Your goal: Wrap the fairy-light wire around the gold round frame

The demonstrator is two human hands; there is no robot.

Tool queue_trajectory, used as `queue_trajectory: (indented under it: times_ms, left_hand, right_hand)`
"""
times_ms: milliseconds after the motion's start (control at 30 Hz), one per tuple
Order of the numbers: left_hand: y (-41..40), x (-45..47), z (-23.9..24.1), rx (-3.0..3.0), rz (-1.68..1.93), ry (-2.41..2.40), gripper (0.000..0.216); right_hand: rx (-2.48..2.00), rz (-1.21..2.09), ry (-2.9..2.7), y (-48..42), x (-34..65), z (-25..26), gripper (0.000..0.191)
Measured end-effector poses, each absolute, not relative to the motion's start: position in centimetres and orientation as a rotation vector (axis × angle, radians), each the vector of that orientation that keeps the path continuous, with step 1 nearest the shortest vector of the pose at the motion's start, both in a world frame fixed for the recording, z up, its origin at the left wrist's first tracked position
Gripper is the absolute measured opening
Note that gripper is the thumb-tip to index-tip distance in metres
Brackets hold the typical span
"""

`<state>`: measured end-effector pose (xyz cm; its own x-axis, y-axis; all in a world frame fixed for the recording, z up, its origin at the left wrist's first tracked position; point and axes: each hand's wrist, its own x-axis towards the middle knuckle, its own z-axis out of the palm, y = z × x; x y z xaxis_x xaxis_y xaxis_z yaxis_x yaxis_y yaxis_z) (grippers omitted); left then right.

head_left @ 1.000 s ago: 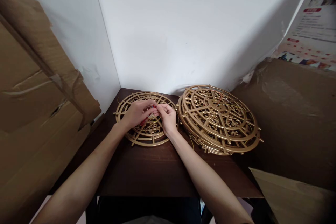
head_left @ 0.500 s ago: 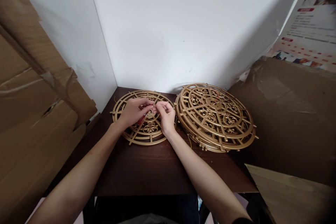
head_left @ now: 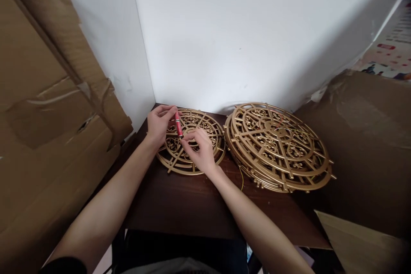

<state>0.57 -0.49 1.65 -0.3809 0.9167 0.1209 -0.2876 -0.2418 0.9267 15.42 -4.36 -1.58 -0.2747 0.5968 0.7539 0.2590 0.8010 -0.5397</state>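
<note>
A slim red tube (head_left: 178,125) with a dark lower end stands slanted over a round gold openwork panel (head_left: 189,171). Its kind I cannot make out; it could be a small glue tube. My left hand (head_left: 159,125) pinches the tube's upper end between thumb and fingers. At the dark lower end, my right hand (head_left: 201,150) has thumb and forefinger closed in a pinch, hiding whatever small part lies between them. Scrolled ornaments fill the panel beneath both hands.
A stack of similar gold panels (head_left: 282,150) stands to the right, with a thin yellow thread (head_left: 241,180) hanging beside it. The dark wooden table (head_left: 180,205) meets a white wall (head_left: 218,43). Cardboard (head_left: 48,137) rises on the left, and more cardboard (head_left: 366,150) on the right.
The red tube has been lifted from near the panel's surface and turned nearly upright. My left hand has moved up with it, while my right hand has come to its lower end.
</note>
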Motion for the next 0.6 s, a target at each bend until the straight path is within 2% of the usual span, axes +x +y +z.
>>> queue_trajectory:
  times_ms: [600]
  left_hand:
    - [-0.68,0.86,1.59,0.802,1.724,1.031,0.026]
  right_hand:
    - [-0.726,0.433,-1.770,-4.28,15.34,-1.92,0.012]
